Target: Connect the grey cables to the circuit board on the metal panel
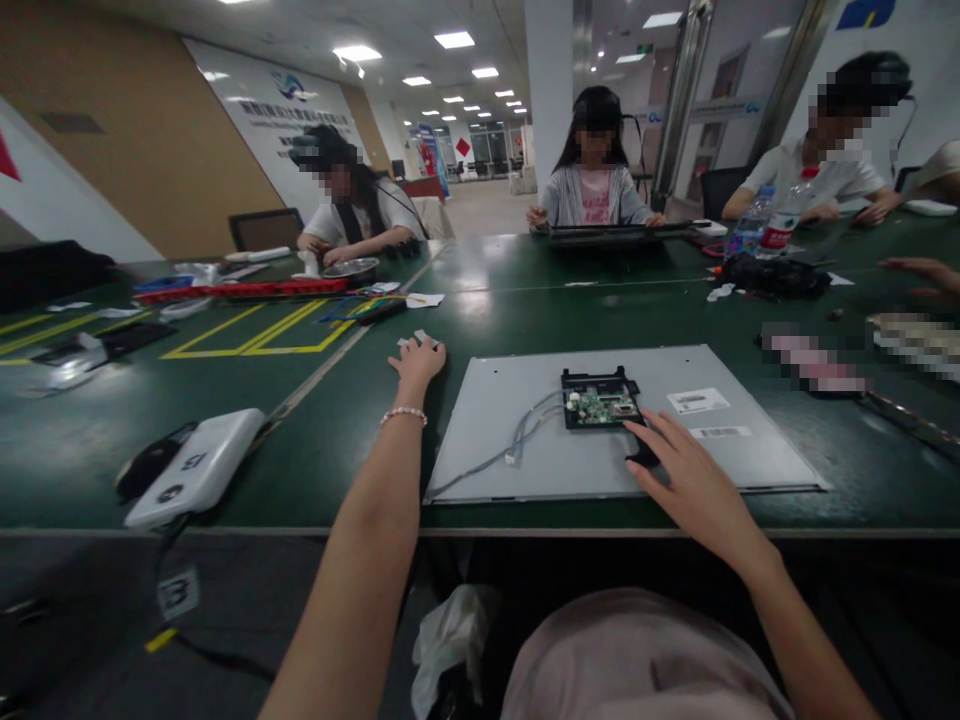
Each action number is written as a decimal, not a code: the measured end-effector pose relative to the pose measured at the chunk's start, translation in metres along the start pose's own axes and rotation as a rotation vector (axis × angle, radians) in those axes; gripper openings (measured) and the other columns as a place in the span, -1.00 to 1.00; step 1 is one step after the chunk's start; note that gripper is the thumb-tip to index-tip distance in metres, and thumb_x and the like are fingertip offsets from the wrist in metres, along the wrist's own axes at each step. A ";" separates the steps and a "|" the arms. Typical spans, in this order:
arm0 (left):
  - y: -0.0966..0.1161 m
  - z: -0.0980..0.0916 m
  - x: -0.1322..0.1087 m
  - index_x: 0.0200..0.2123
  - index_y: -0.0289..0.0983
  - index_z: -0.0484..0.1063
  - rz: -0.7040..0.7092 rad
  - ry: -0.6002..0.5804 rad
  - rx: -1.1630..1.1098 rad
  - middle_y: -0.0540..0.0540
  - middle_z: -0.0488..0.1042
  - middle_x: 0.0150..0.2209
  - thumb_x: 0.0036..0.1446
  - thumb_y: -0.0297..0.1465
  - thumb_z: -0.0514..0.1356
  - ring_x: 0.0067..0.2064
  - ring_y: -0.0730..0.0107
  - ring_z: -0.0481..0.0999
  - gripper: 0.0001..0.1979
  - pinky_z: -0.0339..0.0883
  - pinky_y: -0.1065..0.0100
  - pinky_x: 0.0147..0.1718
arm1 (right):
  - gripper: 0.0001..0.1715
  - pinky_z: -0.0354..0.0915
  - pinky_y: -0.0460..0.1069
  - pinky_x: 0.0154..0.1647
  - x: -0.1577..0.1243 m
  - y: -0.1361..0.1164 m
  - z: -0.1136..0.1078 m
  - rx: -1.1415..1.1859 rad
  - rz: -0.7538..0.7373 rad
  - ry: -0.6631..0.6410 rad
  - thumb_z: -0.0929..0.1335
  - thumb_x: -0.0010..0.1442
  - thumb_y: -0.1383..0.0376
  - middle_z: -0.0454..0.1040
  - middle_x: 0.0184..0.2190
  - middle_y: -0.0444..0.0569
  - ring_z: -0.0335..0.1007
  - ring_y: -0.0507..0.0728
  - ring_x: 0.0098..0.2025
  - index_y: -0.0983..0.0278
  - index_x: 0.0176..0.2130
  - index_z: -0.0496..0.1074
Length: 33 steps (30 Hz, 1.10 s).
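A grey metal panel lies flat on the green table, with two white labels on its right part. On it sits a black frame holding a green circuit board, and a grey cable runs from the board to the panel's lower left corner. My right hand is at the frame's lower right, fingers spread, over a small black part; whether it grips that part is unclear. Beyond the panel's left edge, my left hand rests on the table with fingers apart, at small white pieces.
A white power bank with a cable lies at the left. Bottles and a black bag stand back right, near a pink blurred object. Red strips lie back left. Several people sit around the table.
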<state>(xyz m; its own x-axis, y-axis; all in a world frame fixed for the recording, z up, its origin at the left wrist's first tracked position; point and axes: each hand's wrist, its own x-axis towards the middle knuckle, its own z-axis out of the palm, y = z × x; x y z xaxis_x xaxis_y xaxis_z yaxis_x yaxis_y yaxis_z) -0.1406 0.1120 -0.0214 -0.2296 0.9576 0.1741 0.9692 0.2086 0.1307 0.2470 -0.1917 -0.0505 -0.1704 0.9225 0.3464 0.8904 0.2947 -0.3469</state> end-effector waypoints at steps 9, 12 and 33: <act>-0.003 -0.002 -0.014 0.07 -0.42 0.37 0.084 0.139 0.069 -0.42 0.48 -0.03 0.25 -0.27 -0.02 0.06 -0.05 0.43 -0.55 0.28 0.07 0.02 | -0.39 0.15 0.27 0.28 -0.003 0.000 0.002 -0.016 0.007 0.001 0.19 0.34 0.05 0.16 0.32 0.07 -0.01 0.32 0.37 0.19 0.28 0.18; -0.005 -0.004 -0.017 0.19 -0.41 0.24 0.070 0.187 0.033 -0.37 0.52 -0.09 0.24 -0.34 -0.01 -0.03 0.01 0.50 -0.52 0.31 0.14 -0.04 | -0.40 0.14 0.28 0.28 -0.004 0.000 0.003 -0.012 -0.002 0.016 0.19 0.34 0.04 0.18 0.31 0.08 0.00 0.32 0.36 0.20 0.27 0.20; -0.009 -0.004 -0.012 0.08 -0.36 0.38 0.047 0.204 0.020 -0.35 0.41 0.08 0.20 -0.42 -0.02 0.09 0.04 0.42 -0.58 0.31 0.14 0.03 | -0.40 0.13 0.27 0.30 -0.002 -0.002 0.000 -0.001 0.009 0.013 0.18 0.34 0.05 0.18 0.31 0.08 -0.02 0.31 0.37 0.22 0.27 0.20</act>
<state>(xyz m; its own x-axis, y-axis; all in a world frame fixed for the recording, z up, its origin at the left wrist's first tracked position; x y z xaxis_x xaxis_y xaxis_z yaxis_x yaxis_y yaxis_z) -0.1467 0.0973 -0.0205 -0.1949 0.9069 0.3736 0.9805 0.1702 0.0984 0.2457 -0.1944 -0.0508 -0.1573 0.9216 0.3549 0.8921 0.2867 -0.3492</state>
